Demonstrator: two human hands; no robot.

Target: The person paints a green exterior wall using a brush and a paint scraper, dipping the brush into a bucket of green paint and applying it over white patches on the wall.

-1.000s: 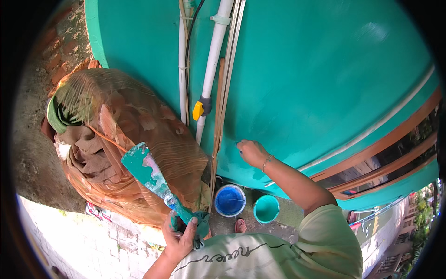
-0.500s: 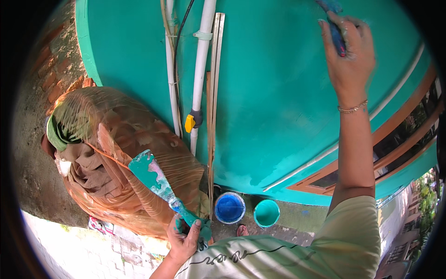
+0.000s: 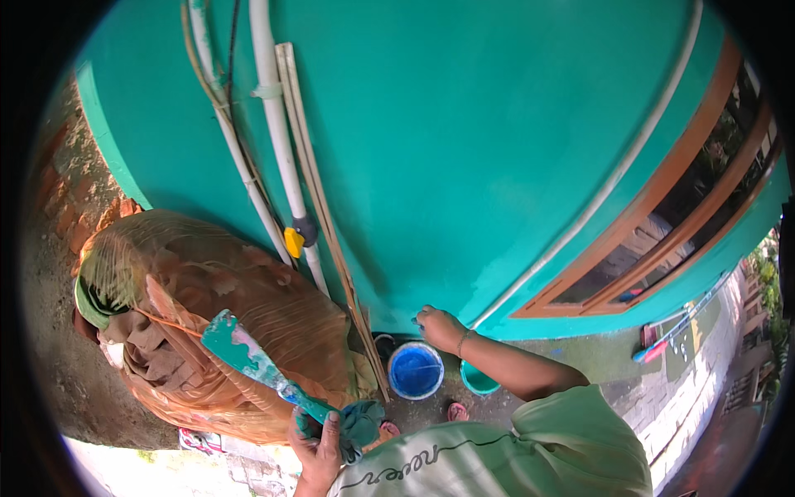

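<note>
My left hand (image 3: pixel 317 447) is closed round the handle of a putty knife (image 3: pixel 248 354). Its broad blade points up and left, smeared with green, white and pinkish paint. A crumpled dark teal rag (image 3: pixel 362 424) is bunched beside the same hand. My right hand (image 3: pixel 440 330) is low by the wall, just above a bucket of blue paint (image 3: pixel 416 370). Its fingers are closed on the paintbrush, of which only a small dark bit shows; the bristles are hidden. Partly behind my right forearm stands a bucket of green paint (image 3: pixel 479 379).
White pipes (image 3: pixel 281 141) with a yellow-handled valve (image 3: pixel 294 242) run up the green wall (image 3: pixel 464 166); thin wooden strips (image 3: pixel 319 190) lean beside them. A large bundle under sheer brown cloth (image 3: pixel 240 290) is at left. A brown-framed window (image 3: pixel 613 265) is at right.
My right hand has come down from high on the wall to the buckets, bringing the brush. The view has shifted to the right. My left hand still grips the putty knife.
</note>
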